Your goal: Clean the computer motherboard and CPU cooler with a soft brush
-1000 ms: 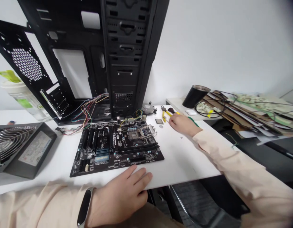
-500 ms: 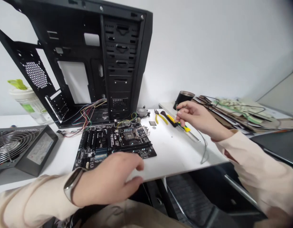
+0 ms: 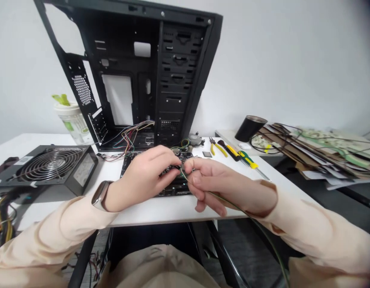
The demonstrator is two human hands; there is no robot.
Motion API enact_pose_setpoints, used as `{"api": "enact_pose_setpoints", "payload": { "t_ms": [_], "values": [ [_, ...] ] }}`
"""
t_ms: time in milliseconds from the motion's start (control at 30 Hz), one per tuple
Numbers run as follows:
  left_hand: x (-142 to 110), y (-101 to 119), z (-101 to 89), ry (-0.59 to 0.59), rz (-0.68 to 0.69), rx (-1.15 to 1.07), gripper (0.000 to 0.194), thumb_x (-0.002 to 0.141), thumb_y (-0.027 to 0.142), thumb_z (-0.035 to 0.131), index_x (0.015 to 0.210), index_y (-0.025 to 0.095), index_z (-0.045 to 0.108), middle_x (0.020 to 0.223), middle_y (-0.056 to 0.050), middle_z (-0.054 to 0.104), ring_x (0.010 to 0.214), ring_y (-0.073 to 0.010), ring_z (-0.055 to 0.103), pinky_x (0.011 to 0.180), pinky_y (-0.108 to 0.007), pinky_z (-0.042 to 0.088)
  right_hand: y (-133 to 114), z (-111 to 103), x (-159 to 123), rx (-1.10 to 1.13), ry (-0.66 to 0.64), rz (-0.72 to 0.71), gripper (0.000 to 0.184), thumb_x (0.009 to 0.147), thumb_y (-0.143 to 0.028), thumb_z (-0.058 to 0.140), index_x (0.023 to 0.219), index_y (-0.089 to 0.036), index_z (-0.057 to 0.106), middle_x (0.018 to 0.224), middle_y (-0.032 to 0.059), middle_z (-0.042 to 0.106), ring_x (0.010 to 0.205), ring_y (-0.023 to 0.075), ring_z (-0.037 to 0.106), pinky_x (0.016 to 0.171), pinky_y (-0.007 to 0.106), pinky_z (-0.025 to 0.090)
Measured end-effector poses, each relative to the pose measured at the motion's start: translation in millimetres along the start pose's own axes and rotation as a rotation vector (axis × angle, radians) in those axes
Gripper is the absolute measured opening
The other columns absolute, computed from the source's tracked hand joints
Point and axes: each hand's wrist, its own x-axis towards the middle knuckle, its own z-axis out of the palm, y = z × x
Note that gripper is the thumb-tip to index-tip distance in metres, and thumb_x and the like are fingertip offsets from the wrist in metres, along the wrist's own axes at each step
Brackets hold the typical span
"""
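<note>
One thin cable (image 3: 275, 252), its end pinched in the fingertips of left hand (image 3: 150, 174) and right hand (image 3: 213, 181), over the motherboard (image 3: 174, 189); presumably light, flexible, best gripped near the tip.

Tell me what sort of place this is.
It looks like a desk used as a computer workbench, perhaps in an office or workshop. An open computer case stands on it, with a power supply beside it, and pliers lie to the right.

Power supply (image 3: 53, 168) left of the motherboard (image 3: 169, 189), pliers (image 3: 218, 147) to its right.
</note>
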Motion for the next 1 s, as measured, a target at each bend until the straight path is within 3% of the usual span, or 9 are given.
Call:
{"api": "enact_pose_setpoints", "payload": {
  "t_ms": [67, 133, 300, 500, 600, 733, 867, 1000],
  "values": [
    [-5.0, -3.4, -1.6, -0.004, 0.022, 0.018, 0.011, 0.091, 0.011, 0.052, 0.089, 0.014, 0.062, 0.083, -0.006, 0.066, 0.077, -0.0144, 0.060, 0.069, -0.024, 0.049, 3.5, -3.0, 10.5, 0.031, -0.031, -0.013, 0.022, 0.082, -0.021, 0.063, 0.090, -0.020, 0.043, 0.059, -0.0112, 0.063, 0.033, -0.0002, 0.049, 0.057, 0.017, 0.056],
    [-9.9, -7.2, -1.1, -0.044, -0.041, -0.034, 0.014, 0.090, 0.011, 0.051, 0.085, 0.015, 0.063, 0.078, -0.004, 0.065, 0.072, -0.0139, 0.058, 0.067, -0.024, 0.047, 6.8, -9.5, 21.8, 0.071, -0.065, -0.052, 0.021, 0.084, -0.023, 0.063, 0.090, -0.020, 0.043, 0.061, -0.0099, 0.064, 0.034, 0.0008, 0.050, 0.058, 0.019, 0.057],
    [-21.8, -20.8, 4.5, -0.148, -0.558, -0.411, 0.008, 0.081, 0.016, 0.058, 0.076, 0.017, 0.064, 0.067, 0.002, 0.061, 0.062, -0.0101, 0.053, 0.063, -0.022, 0.041, 17.3, -35.6, 57.4, 0.078, -0.046, -0.193, 0.029, 0.078, -0.027, 0.070, 0.098, -0.021, 0.049, 0.071, -0.0053, 0.069, 0.052, 0.0082, 0.065, 0.066, 0.026, 0.058],
    [-36.8, -36.3, 20.1, -0.208, -0.874, -0.655, 0.015, 0.078, 0.028, 0.061, 0.072, 0.014, 0.061, 0.059, 0.004, 0.057, 0.050, -0.0068, 0.046, 0.049, -0.018, 0.037, 46.6, -55.9, 90.2, -0.383, 0.106, -0.410, 0.027, 0.070, -0.023, 0.078, 0.091, -0.017, 0.064, 0.081, -0.0005, 0.067, 0.071, 0.0090, 0.062, 0.068, 0.023, 0.053],
    [-40.3, -36.6, 27.6, -0.245, -0.981, -0.749, 0.015, 0.076, 0.028, 0.064, 0.072, 0.014, 0.063, 0.059, 0.004, 0.058, 0.050, -0.0057, 0.045, 0.047, -0.016, 0.036, 58.3, -55.9, 90.0, -0.536, 0.179, -0.485, 0.021, 0.073, -0.029, 0.077, 0.088, -0.017, 0.069, 0.081, 0.0024, 0.068, 0.070, 0.0114, 0.062, 0.065, 0.026, 0.053],
    [-42.0, -34.5, 33.7, -0.303, -1.104, -0.844, 0.011, 0.077, 0.023, 0.066, 0.074, 0.012, 0.067, 0.058, 0.003, 0.061, 0.051, -0.0052, 0.050, 0.048, -0.015, 0.039, 64.5, -55.1, 85.0, -0.703, 0.331, -0.612, 0.006, 0.076, -0.024, 0.071, 0.074, -0.019, 0.073, 0.075, 0.0038, 0.069, 0.069, 0.0126, 0.061, 0.063, 0.026, 0.051],
    [-42.2, -33.9, 37.9, -0.339, -1.226, -0.927, 0.007, 0.078, 0.018, 0.065, 0.077, 0.012, 0.070, 0.066, 0.000, 0.068, 0.060, -0.0080, 0.062, 0.057, -0.017, 0.051, 66.0, -57.1, 83.8, -0.689, 0.349, -0.553, 0.008, 0.075, -0.023, 0.069, 0.070, -0.019, 0.074, 0.072, 0.0033, 0.070, 0.066, 0.0129, 0.062, 0.060, 0.026, 0.050],
    [-41.2, -34.5, 39.7, -0.345, -1.311, -1.001, 0.009, 0.079, 0.017, 0.063, 0.078, 0.013, 0.071, 0.070, -0.001, 0.070, 0.066, -0.0093, 0.067, 0.060, -0.018, 0.054, 64.8, -57.0, 83.0, -0.624, 0.367, -0.438, 0.010, 0.073, -0.026, 0.069, 0.070, -0.018, 0.073, 0.071, 0.0033, 0.071, 0.063, 0.0125, 0.062, 0.058, 0.026, 0.051]
  ]
}}
